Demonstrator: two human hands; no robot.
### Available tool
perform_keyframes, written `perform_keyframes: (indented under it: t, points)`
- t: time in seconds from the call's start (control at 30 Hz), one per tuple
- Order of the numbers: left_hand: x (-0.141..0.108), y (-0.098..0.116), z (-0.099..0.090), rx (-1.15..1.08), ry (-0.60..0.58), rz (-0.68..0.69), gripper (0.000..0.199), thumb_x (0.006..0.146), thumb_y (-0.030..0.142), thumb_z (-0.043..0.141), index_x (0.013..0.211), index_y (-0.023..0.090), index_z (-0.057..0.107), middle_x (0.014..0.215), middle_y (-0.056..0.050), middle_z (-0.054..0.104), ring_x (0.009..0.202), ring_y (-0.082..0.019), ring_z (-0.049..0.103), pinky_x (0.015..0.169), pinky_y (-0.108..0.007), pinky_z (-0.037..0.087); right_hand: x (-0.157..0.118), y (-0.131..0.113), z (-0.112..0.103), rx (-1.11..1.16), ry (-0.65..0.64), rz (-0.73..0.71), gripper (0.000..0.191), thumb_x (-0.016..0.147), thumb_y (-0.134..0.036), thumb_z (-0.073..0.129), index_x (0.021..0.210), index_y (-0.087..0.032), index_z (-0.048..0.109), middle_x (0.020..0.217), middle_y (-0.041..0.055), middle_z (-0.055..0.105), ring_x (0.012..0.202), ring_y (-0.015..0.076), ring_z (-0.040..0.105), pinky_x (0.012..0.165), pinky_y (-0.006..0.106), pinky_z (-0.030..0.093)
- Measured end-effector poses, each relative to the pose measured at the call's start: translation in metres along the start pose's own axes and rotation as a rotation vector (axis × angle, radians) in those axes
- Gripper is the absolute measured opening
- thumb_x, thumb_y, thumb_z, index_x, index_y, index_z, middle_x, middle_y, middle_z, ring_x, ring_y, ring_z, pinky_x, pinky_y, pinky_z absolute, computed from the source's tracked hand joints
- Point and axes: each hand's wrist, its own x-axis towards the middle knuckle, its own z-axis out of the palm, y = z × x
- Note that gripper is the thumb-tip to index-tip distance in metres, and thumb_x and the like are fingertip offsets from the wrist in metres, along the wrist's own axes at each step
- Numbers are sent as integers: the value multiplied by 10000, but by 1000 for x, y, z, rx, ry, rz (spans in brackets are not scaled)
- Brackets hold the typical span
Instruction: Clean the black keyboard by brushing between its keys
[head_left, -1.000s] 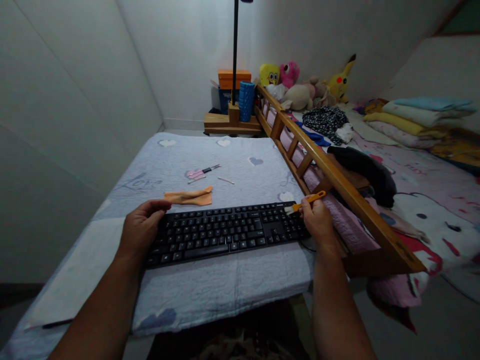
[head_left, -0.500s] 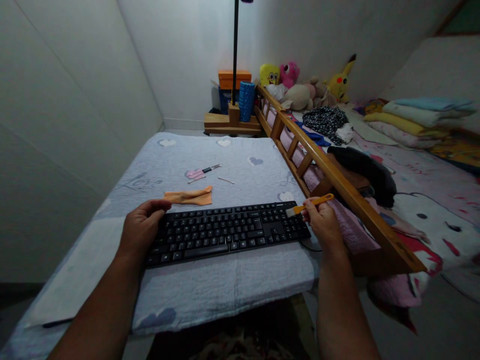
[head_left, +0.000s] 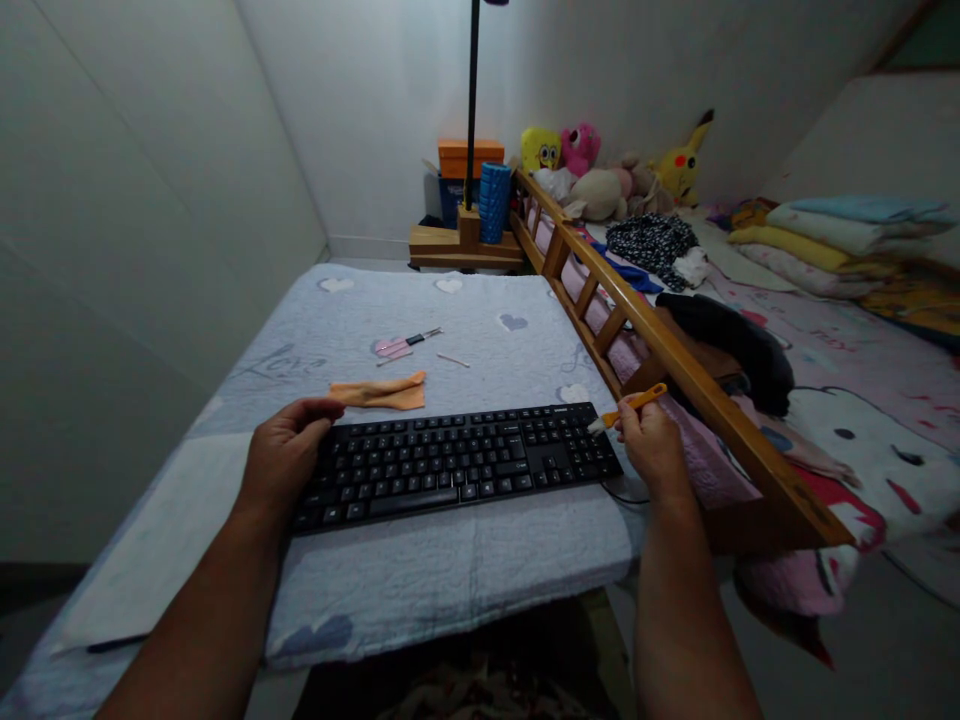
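Note:
A black keyboard (head_left: 457, 462) lies on the cloth-covered table, its keys facing up. My left hand (head_left: 289, 450) grips its left end, thumb near the top corner. In my right hand (head_left: 649, 440) is a small brush (head_left: 643, 397) with a yellow-orange handle, pinched between thumb and fingers. Its pale bristles are at the number keys by the keyboard's top right corner; whether they touch is hard to tell. Just beyond the keyboard, near my left fingertips, rests a crumpled orange cloth (head_left: 379, 391).
Farther back on the table are a cotton swab (head_left: 454, 360), another swab (head_left: 395, 358) and a thin tool with a black grip (head_left: 416, 340). A wooden bed rail (head_left: 637, 320) runs along the right side, close to my right hand. The keyboard's cable (head_left: 622, 497) trails under my right wrist.
My right hand has shifted slightly right with the brush, so the bristles moved from the left part of the number keys toward the right edge. My left hand and the keyboard have stayed put.

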Motion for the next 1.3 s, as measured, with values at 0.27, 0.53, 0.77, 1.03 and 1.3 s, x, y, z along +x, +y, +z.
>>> perform_keyframes:
  t: [0.27,0.53,0.77,1.03,1.3]
  points:
    - [1,-2,-1,18,-3,6,302,694,321,625,944,209,750,1011,-33,754,961,-233,659,963,-365,478,-16,-24,9,345,-189,-4,312,852,-488,601,936,-188,616,698,25,669,571,181,621,535,274,482]
    - [4,-6,-1,14,-10,18,303,694,315,628,953,210,744,1046,-40,753,1006,-240,663,1008,-377,462,-7,-7,11,84,-96,-19,311,855,-460,532,918,-180,653,733,77,705,655,232,665,611,314,488]
    - [3,-6,-2,29,2,-5,320,698,326,633,974,216,750,1023,-34,753,944,-235,661,928,-361,483,2,8,-11,-29,38,4,333,844,-457,514,895,-170,676,741,115,714,685,266,683,646,353,501]
    - [0,-1,-1,40,26,-4,311,689,313,628,949,207,762,977,-30,761,869,-214,650,811,-313,496,-13,-7,0,330,-87,75,407,819,-562,627,939,-173,644,684,31,673,557,181,615,529,281,473]
    - [0,-2,-1,37,14,-8,305,687,304,621,945,208,752,1028,-33,762,928,-220,661,927,-343,489,-5,10,-7,44,36,40,371,855,-497,542,940,-163,679,785,111,718,675,250,681,605,334,513]
